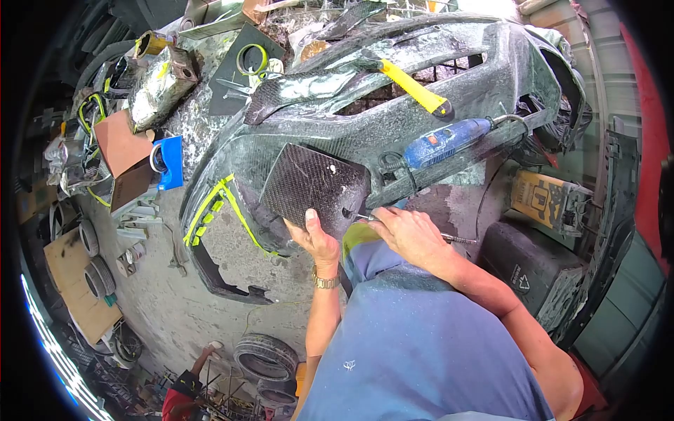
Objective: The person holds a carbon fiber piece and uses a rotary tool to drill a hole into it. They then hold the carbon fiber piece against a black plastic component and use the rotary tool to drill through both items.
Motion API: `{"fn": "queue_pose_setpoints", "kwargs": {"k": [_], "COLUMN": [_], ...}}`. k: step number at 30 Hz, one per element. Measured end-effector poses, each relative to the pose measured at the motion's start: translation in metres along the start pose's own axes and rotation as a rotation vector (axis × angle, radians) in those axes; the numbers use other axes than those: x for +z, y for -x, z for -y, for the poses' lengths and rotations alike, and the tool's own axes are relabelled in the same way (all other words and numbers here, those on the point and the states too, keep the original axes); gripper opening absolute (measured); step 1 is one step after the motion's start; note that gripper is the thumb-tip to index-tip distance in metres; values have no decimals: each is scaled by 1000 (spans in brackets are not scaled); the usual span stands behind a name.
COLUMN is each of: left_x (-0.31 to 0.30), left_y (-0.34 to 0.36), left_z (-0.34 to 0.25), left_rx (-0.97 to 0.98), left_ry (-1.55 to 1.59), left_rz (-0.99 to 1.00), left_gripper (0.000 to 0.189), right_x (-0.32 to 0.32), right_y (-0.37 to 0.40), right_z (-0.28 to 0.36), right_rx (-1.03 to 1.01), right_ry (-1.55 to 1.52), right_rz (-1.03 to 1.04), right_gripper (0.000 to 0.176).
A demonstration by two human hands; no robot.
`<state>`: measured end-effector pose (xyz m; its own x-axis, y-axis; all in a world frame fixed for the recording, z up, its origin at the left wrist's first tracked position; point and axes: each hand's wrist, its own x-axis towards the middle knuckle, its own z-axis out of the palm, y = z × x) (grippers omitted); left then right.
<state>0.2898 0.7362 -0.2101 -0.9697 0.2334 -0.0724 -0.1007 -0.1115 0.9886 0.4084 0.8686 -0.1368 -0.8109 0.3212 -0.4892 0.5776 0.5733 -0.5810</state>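
A flat carbon-fibre panel with a glossy woven face lies tilted over the edge of a big dusty carbon-fibre car bumper. My left hand grips the panel's lower edge, thumb on its face. In my right hand is a slim rotary tool handpiece, its tip at a small dark hole near the panel's lower right corner. A flexible shaft trails from behind my right hand. The blue rotary tool body rests on the bumper, and a yellow-handled tool lies above it.
Green tape lines the bumper's left part. A tape roll, a cardboard box and a blue tape dispenser sit at the left. A black bin and a yellow carton stand right. Tyres and another person's arm show below.
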Motion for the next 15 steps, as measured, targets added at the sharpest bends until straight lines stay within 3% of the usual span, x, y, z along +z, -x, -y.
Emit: {"fn": "queue_pose_setpoints", "kwargs": {"k": [15], "left_x": [-1], "left_y": [5], "left_z": [4], "left_rx": [0], "left_ry": [-32], "left_rz": [-63], "left_gripper": [61], "right_x": [5], "right_y": [1], "right_z": [1], "right_rx": [-15], "right_ry": [-18], "right_rz": [-21], "right_gripper": [29]}}
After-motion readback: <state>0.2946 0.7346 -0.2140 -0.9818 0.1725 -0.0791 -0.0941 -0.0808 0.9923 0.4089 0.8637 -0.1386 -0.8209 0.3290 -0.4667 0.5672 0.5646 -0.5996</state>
